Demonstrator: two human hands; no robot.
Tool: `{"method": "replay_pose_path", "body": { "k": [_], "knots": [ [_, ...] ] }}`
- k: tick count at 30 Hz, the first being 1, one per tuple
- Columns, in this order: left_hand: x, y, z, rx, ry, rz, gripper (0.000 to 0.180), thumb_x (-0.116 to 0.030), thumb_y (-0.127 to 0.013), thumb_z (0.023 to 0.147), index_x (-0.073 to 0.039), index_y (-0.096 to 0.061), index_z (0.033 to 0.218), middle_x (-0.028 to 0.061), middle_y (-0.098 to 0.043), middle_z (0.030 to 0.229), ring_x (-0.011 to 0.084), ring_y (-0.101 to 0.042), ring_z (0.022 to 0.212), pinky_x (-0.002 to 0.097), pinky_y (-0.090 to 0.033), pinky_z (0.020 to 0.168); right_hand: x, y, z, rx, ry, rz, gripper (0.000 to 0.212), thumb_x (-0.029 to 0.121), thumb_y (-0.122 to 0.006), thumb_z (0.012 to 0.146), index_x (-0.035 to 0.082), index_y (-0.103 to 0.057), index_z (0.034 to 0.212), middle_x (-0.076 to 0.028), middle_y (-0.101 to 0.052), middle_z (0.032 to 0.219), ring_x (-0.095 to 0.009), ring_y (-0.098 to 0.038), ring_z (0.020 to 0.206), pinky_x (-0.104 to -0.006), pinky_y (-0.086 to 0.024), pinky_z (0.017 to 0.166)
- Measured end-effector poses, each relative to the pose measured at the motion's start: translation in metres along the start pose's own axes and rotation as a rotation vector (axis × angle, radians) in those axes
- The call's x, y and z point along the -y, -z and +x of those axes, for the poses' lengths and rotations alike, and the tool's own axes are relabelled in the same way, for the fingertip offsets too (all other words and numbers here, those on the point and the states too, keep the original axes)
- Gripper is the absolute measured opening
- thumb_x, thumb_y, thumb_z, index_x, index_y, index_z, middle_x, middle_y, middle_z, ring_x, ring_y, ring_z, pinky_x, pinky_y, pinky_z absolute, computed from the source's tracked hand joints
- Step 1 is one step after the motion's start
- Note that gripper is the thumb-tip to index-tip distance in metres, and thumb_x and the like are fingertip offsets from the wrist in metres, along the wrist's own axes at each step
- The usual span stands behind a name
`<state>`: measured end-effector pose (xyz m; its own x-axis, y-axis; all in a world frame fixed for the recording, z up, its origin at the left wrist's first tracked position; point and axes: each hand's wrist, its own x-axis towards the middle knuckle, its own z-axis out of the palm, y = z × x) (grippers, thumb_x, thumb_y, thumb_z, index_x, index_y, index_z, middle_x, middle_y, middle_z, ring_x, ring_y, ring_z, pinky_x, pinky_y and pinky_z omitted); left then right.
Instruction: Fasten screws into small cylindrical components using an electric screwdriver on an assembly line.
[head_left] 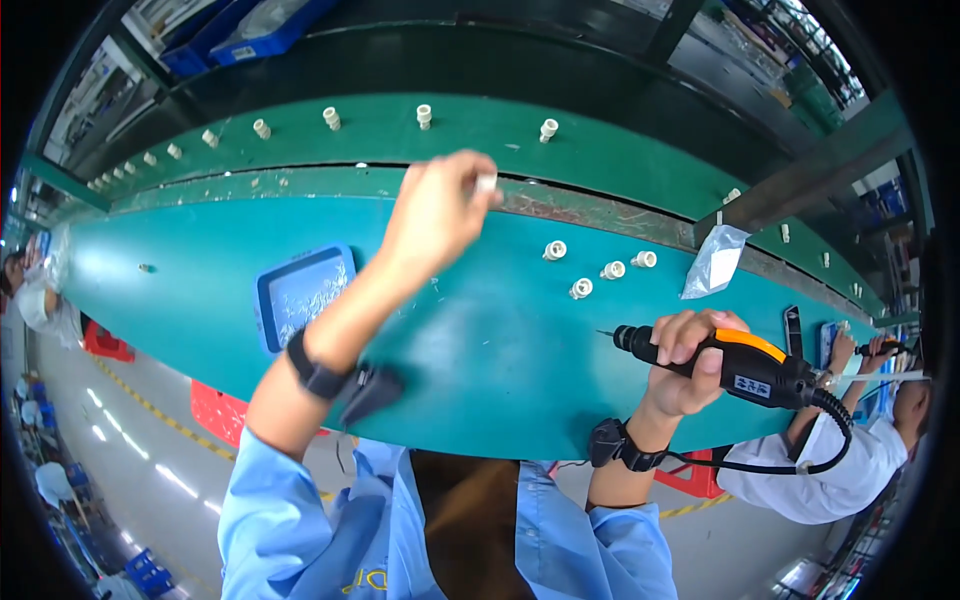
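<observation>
My left hand (435, 215) reaches over the far edge of the teal worktop, its fingers closed on a small white plastic part (486, 184); most of that part is hidden by the fingers. On the right, my right hand (690, 360) grips a black and orange electric screwdriver (755, 375), whose thin bit points left above the worktop. Between the hands, several cream-white, stepped cylindrical plastic fittings stand or lie on the worktop, one fitting (581, 289) being nearest the bit. A shallow blue tray (262, 310) with small shiny screws sits beside my left forearm.
Behind the worktop runs a green conveyor belt (480, 135) carrying a row of similar fittings (424, 117). A clear plastic bag (716, 262) lies at right, near a dark metal post (810, 175). The screwdriver's cord (840, 440) loops down. A co-worker in white (825, 480) sits at right.
</observation>
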<state>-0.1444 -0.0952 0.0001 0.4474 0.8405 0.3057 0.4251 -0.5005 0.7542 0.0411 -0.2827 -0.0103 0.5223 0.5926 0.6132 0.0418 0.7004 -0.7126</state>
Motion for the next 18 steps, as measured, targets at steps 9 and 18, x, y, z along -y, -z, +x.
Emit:
{"method": "replay_pose_path", "body": {
  "k": [9, 18],
  "knots": [
    [0.064, -0.077, 0.105, -0.223, -0.018, 0.437, 0.022, -0.014, -0.066, 0.075, -0.002, -0.064, 0.093, 0.0146, -0.061, 0.098, 0.0284, -0.057, 0.097, 0.0368, -0.049, 0.081, -0.008, -0.001, -0.009, 0.059, -0.026, -0.001, 0.038, 0.031, -0.058, 0.085, 0.005, -0.042, 0.108, -0.002, -0.042, 0.061, -0.012, -0.040, 0.047, -0.0265, -0.036, 0.047],
    [0.112, -0.032, 0.107, -0.285, 0.224, 0.526, 0.023, -0.009, -0.064, 0.074, -0.002, -0.062, 0.096, 0.0197, -0.061, 0.097, 0.0344, -0.058, 0.095, 0.0404, -0.049, 0.079, -0.003, 0.002, -0.013, 0.027, -0.044, 0.032, 0.040, 0.027, -0.065, 0.082, 0.005, -0.041, 0.107, -0.003, -0.046, 0.061, -0.014, -0.046, 0.050, -0.0277, -0.040, 0.049]
  ]
}}
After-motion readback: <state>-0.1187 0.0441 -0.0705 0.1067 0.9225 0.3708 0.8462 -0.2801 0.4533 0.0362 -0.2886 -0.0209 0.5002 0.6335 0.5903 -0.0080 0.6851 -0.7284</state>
